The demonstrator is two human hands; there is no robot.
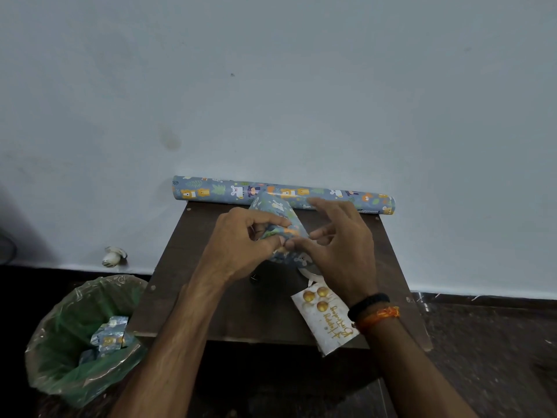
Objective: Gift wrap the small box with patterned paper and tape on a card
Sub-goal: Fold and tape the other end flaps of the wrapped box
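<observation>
The dark brown wooden bench [229,312] has bare surface at its near left. Its far edge is blocked by the blue animal-print roll of wrapping paper [283,193], and the white gold-lettered birthday card [327,319] occupies the near right corner.

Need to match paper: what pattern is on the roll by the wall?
Blue-grey with cartoon animals and leaves, on the roll; head view.
</observation>
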